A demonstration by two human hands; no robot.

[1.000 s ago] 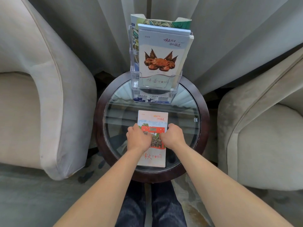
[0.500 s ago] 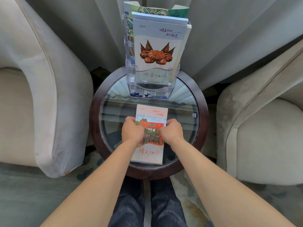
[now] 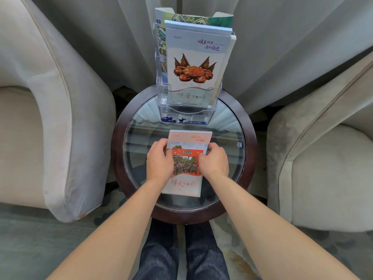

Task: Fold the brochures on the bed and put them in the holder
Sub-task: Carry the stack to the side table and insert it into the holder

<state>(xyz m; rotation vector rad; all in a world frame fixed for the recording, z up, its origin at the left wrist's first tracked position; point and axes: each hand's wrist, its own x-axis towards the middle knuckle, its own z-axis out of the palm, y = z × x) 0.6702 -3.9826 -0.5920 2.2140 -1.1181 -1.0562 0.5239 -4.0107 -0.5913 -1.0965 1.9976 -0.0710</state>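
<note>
A folded brochure (image 3: 186, 164) with a red photo panel and an orange title lies on the round glass table (image 3: 232, 158). My left hand (image 3: 159, 162) grips its left edge and my right hand (image 3: 215, 161) grips its right edge, fingers curled over the paper. Behind it stands a clear plastic holder (image 3: 163, 98). Its front pocket holds a brochure with a crab picture (image 3: 193, 71), and a green map brochure (image 3: 193, 17) sticks up at the back.
Two beige armchairs flank the table, one on the left (image 3: 50, 118) and one on the right (image 3: 323, 158). Grey curtains (image 3: 282, 47) hang behind the holder. My legs in dark jeans (image 3: 181, 249) are below the table's dark wooden rim.
Both hands have shifted apart from the middle of the brochure to its side edges. The brochure has slid slightly nearer to the holder.
</note>
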